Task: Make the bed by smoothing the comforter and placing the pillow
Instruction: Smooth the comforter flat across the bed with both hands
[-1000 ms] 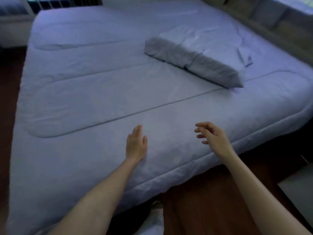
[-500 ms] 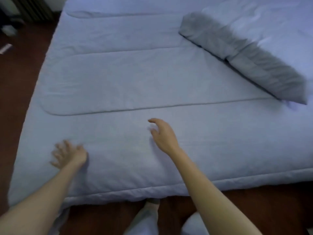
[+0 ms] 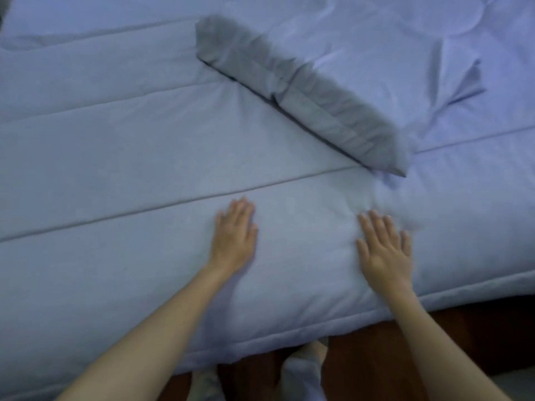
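Comforter: lying spread out, filling most of our view.
Pillow: lying slantwise on the comforter, far right of centre.
Left hand, right hand: we are pressing both flat on the comforter's near part, fingers straight, hands apart.

Dim bluish light, motion blur

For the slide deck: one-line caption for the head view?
Both hands, left hand and right hand, press flat on the comforter near its edge, pillow lying beyond.
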The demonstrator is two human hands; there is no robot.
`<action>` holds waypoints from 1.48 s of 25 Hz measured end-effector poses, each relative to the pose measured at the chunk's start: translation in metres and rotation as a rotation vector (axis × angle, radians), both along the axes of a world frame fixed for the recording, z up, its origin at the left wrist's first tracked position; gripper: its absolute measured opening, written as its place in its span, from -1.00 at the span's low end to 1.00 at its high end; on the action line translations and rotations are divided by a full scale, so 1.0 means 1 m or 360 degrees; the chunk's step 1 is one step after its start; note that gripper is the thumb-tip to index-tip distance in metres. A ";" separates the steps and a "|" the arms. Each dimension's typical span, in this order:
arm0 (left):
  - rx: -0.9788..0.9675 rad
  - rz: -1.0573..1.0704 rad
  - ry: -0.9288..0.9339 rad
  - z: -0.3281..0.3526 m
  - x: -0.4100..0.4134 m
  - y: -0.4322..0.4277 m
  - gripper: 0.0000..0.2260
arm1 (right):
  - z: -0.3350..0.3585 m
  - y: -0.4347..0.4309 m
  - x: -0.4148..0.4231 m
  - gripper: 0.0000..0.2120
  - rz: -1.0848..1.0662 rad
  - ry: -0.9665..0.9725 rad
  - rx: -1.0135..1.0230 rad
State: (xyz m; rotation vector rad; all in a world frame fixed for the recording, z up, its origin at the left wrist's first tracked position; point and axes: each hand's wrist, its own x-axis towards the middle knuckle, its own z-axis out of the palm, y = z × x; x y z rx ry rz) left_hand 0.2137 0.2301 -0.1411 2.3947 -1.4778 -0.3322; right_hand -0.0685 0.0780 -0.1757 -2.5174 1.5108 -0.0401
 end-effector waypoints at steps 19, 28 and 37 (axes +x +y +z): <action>0.0629 0.1501 0.0015 -0.009 0.065 0.085 -0.40 | 0.037 0.050 0.147 -0.50 0.1003 -0.0180 0.0442; 0.0269 0.0422 -0.0134 -0.019 -0.133 -0.062 -0.40 | 0.000 -0.106 -0.062 -0.50 0.0516 -0.0034 -0.0101; 0.0238 0.0137 -0.0329 -0.019 -0.325 -0.271 -0.44 | 0.005 -0.306 -0.389 -0.45 -0.0477 0.0099 0.0155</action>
